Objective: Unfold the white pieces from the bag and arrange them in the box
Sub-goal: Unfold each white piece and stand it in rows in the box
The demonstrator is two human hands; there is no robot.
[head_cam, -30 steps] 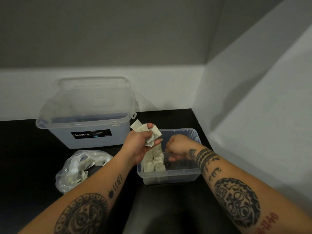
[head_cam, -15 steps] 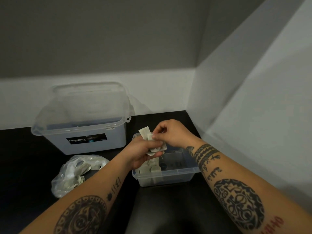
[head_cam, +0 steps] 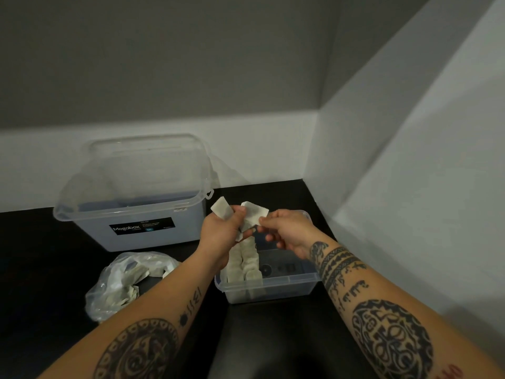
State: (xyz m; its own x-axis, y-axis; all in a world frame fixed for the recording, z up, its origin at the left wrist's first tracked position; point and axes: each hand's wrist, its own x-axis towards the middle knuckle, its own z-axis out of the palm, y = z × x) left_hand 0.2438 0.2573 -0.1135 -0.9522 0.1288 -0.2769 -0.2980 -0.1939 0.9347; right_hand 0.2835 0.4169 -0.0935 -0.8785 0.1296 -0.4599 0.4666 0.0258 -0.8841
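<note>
Head view: the right hand (head_cam: 290,231), up from the box (head_cam: 273,292), now pinches a white piece (head_cam: 254,216) off the bunch (head_cam: 222,208) held in the closed grip of the left hand (head_cam: 220,231) above it; another unfolding looks underway.

Dim, soft, slightly blurred view; wide-angle bending at edges.

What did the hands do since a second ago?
The right hand came up out of the small box and now pinches a white piece, pulling it rightward from the bunch that the left hand grips. The left hand kept hold of its bunch; the bag, the big tub and the rows in the small box stayed put.
</note>
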